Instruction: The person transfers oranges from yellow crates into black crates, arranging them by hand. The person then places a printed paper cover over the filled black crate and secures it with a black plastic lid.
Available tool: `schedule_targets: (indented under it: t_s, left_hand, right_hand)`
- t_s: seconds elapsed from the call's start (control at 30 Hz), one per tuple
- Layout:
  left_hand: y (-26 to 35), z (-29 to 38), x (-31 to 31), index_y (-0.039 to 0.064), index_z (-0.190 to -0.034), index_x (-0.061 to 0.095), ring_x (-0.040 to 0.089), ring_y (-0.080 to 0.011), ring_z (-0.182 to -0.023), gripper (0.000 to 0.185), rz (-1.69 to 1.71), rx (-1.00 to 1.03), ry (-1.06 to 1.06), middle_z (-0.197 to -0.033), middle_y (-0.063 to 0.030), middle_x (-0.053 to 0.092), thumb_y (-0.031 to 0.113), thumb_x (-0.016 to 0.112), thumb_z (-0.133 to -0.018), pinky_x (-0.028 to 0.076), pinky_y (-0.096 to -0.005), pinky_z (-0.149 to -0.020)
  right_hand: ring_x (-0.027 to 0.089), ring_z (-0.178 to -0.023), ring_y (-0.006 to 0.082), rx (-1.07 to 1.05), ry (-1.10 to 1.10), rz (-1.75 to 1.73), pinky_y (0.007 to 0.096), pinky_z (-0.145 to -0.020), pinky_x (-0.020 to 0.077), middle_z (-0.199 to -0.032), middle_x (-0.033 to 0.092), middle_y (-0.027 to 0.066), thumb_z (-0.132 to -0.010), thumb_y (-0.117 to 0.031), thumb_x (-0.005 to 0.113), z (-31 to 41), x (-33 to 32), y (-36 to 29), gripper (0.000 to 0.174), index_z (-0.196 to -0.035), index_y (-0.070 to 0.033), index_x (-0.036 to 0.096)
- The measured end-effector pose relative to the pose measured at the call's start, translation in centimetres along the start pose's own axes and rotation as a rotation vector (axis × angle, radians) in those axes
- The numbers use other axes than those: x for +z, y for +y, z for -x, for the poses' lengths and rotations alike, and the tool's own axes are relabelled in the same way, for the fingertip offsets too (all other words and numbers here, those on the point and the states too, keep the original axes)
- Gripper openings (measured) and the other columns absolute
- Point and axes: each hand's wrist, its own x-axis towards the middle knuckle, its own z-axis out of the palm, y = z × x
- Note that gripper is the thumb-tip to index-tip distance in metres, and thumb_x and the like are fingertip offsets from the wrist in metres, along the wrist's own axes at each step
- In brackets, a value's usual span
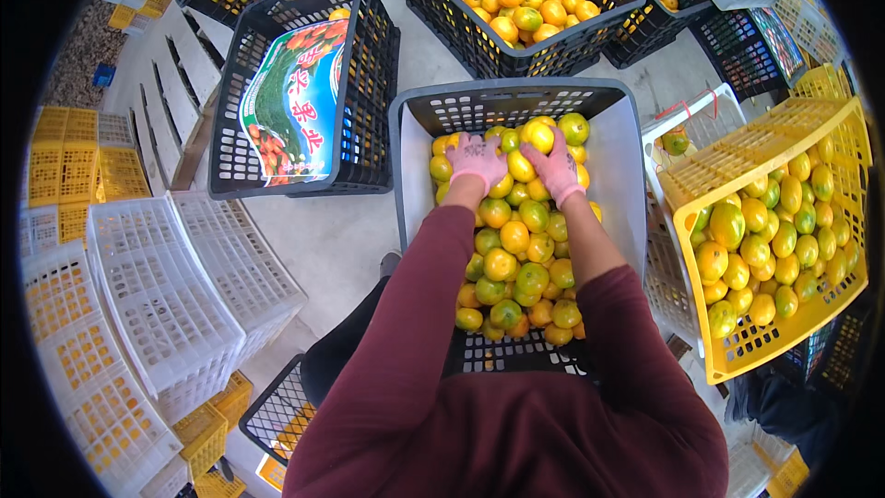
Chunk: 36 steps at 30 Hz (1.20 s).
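Observation:
A black plastic crate (515, 86) with pale lining along its sides stands right before me, holding many yellow-green citrus fruits (514, 236). Both my hands wear pink gloves and lie on the fruit near the crate's far side. My left hand (477, 158) rests palm down over fruits; its fingertips are partly hidden among them, so its grip cannot be told. On the right, my right hand (555, 167) is curled about a yellow citrus fruit (538, 136), thumb at its left side and fingers at its right. A greener fruit (573, 128) lies just beyond that hand.
To the right, a tilted yellow crate (767, 183) of citrus rests on a white crate (726, 100). A black crate with a printed sheet (297, 111) stands at left. Beyond is a black crate (442, 10) full of oranges. White stacked crates (166, 277) line the left.

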Motion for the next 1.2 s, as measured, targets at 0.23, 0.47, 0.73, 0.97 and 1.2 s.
schedule_targets:
  t_s: [0.23, 0.47, 0.73, 0.97, 1.2]
  left_hand:
    - [1.0, 15.3, 1.5, 0.007, -0.126, 0.049, 0.049, -0.0346, -0.118, 0.051, 0.272, 0.091, -0.472, -0.131, -0.0239, 0.046, 0.016, 0.048, -0.076, 0.041, -0.0392, -0.099]
    - [3.0, 11.9, -0.7, 0.004, -0.094, 0.06, 0.062, -0.0311, -0.093, 0.026, 0.063, 0.035, 0.217, -0.094, -0.018, 0.065, 0.023, 0.043, -0.088, 0.047, -0.0429, -0.079]
    - [-2.6, -5.2, 2.1, 0.011, -0.13, 0.05, 0.043, -0.0331, -0.126, 0.059, 0.349, -0.136, -0.071, -0.136, -0.0159, 0.047, 0.047, 0.022, -0.093, 0.031, -0.0418, -0.106]
    - [-1.5, 2.6, 1.6, 0.007, -0.129, 0.049, 0.049, -0.0356, -0.118, 0.066, 0.36, -0.109, -0.144, -0.126, -0.022, 0.053, 0.056, 0.029, -0.09, 0.037, -0.0393, -0.1]
    - [1.1, 13.8, -0.2, 0.0, -0.103, 0.055, 0.059, -0.0391, -0.099, 0.046, -0.006, 0.113, -0.356, -0.106, -0.023, 0.062, 0.037, 0.03, -0.092, 0.044, -0.0455, -0.089]
  right_hand:
    - [0.058, -0.106, 0.0289, 0.157, -0.568, 0.452, 0.0357, -0.09, 0.0452, -0.117, 0.06, 0.0172, -0.074, -0.047, 0.07, 9.0, -3.1, -1.1, 0.069, -0.121, 0.0, 0.052]
    - [0.052, -0.112, 0.0341, -0.244, -0.102, 0.539, 0.0406, -0.096, 0.0407, -0.121, 0.056, 0.0174, -0.079, -0.031, 0.059, 6.0, -3.0, -4.3, 0.053, -0.126, -0.009, 0.05]
    - [0.047, -0.12, 0.0355, -0.252, -0.545, 0.603, 0.0388, -0.102, 0.0375, -0.13, 0.049, 0.0189, -0.072, -0.035, 0.07, -6.4, 3.9, 0.1, 0.07, -0.131, -0.01, 0.044]
    - [0.051, -0.114, 0.035, -0.11, -0.581, 0.166, 0.0364, -0.097, 0.041, -0.123, 0.055, 0.0185, -0.065, -0.029, 0.075, -0.4, 2.8, -0.1, 0.056, -0.114, -0.009, 0.059]
    - [0.056, -0.107, 0.031, -0.015, -1.306, 0.725, 0.0381, -0.092, 0.0433, -0.112, 0.06, 0.0153, -0.073, -0.039, 0.063, 9.5, -2.3, -4.0, 0.047, -0.109, -0.008, 0.061]
